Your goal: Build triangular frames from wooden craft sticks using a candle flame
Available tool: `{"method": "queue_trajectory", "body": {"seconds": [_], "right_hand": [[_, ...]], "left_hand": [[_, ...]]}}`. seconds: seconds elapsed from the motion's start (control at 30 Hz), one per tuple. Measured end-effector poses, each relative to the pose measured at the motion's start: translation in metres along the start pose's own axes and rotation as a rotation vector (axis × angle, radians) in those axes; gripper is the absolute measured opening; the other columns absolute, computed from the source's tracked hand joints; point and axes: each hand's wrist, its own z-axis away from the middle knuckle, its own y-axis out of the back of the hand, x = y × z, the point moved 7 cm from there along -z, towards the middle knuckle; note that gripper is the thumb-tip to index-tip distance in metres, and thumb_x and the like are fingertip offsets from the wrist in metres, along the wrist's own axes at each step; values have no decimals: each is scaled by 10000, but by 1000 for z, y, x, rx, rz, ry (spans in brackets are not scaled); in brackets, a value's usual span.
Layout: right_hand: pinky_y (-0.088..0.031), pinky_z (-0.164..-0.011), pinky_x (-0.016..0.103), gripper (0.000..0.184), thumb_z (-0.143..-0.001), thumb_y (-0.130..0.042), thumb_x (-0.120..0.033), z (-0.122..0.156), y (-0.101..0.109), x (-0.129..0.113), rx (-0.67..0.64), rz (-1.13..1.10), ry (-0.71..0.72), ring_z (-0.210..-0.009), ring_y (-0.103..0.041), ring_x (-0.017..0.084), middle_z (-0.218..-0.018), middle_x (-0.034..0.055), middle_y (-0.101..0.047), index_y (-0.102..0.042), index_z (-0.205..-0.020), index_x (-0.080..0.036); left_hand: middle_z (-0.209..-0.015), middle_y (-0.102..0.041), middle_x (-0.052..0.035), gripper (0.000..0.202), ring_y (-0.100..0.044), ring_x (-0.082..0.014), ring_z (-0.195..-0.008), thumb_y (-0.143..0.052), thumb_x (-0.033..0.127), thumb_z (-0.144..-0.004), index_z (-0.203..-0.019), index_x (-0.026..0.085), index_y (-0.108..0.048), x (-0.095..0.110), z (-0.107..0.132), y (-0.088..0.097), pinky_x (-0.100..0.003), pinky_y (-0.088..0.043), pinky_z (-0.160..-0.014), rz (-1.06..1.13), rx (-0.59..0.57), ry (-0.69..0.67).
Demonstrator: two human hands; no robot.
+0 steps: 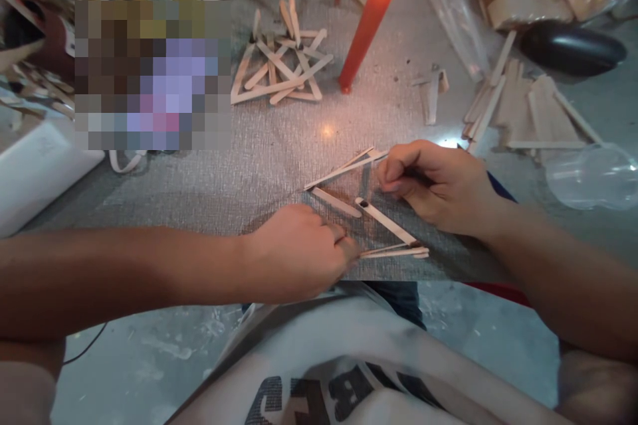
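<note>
Item: stick frame (383,219), flat wooden sticks laid roughly as a triangle on the grey woven surface (279,153). It lies nearer the person than the candle (373,16) and slightly to its right, well apart from it.

Left hand (299,252): nearer than the candle, at the frame's near corner. The fingers are closed together, pinching the ends of the two sticks that meet there.

Right hand (433,186): to the right of the candle and nearer, at the frame's far corner. The fingers are curled in tight, with the tips against the end of the upper stick; pinch or mere press cannot be told.

Candle: orange, lit, leaning, standing on the surface.

Pile of finished triangles (282,66): just left of the candle's foot.

Loose sticks (518,106): well to the right of the candle.

Black oval object (573,46): far right of the candle, beyond the loose sticks.

White box (34,172): far left of the candle, nearer the person.
</note>
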Motion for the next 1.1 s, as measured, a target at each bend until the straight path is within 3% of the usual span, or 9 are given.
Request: {"method": "queue_trajectory", "body": {"seconds": [0.17, 0.3, 0.63, 0.7, 0.8, 0.87, 0.93, 1.1], "right_hand": [[-423, -522, 276, 140, -989, -665, -310, 0, 1, -1, -1, 18, -12, -569, -528, 114, -741, -39, -622, -585, -895, -245], [-386, -510, 274, 194, -1018, -636, -363, 0, 0, -8, -28, 165, 52, -528, -491, 109, -697, -44, -608, -584, -875, -243], [-358, -546, 268, 459, -1114, -365, -490, -2, -6, -21, -182, 339, 197, -551, -484, 115, -658, -21, -551, -562, -806, -212], [-375, -550, 262, 375, -1106, -424, -414, -3, -7, -18, -199, 324, 165, -563, -505, 118, -670, -20, -569, -576, -828, -212], [-477, -649, 257, 197, -1045, -474, -175, -3, -9, -16, -214, 257, 159, -723, -629, 138, -828, 8, -649, -641, -953, -225], [-527, -742, 279, 254, -989, -486, -83, -4, -10, -18, -218, 230, 205, -892, -675, 164, -985, 43, -666, -677, -1033, -245], [-538, -763, 296, 294, -962, -506, -66, -4, -10, -21, -225, 218, 242, -947, -674, 178, -1053, 61, -655, -697, -1064, -264], [-501, -691, 288, 305, -951, -527, -85, -2, -11, -22, -258, 206, 287, -812, -640, 162, -984, 44, -652, -720, -1084, -280]], "left_hand": [[-622, -694, -1, 240, -678, -223, -532, -624, 328, -955, -755, 197, -642, -3, 0, -2, -377, -461, -504, 56, -1, 41], [-645, -721, -12, 303, -705, -233, -576, -576, 351, -990, -743, 192, -652, -6, 0, -1, -384, -489, -532, 91, -26, 73], [-646, -733, -22, 338, -689, -235, -544, -596, 423, -962, -734, 186, -674, -8, -2, 5, -361, -479, -497, 108, -14, 96], [-642, -732, -29, 378, -691, -233, -547, -598, 464, -962, -722, 183, -676, -8, -2, 5, -358, -482, -503, 115, -21, 97], [-649, -735, -34, 370, -705, -234, -570, -610, 465, -953, -734, 178, -691, -8, -2, 6, -358, -492, -521, 114, -36, 98], [-668, -743, -36, 352, -713, -236, -588, -610, 445, -952, -737, 178, -693, -8, -2, 5, -367, -500, -537, 120, -46, 98], [-686, -749, -37, 344, -713, -234, -594, -597, 423, -957, -730, 179, -686, -7, -2, 5, -373, -500, -540, 131, -54, 96], [-682, -743, -38, 346, -705, -236, -585, -547, 388, -978, -740, 178, -684, -8, -2, 2, -387, -500, -536, 147, -80, 93]]}}
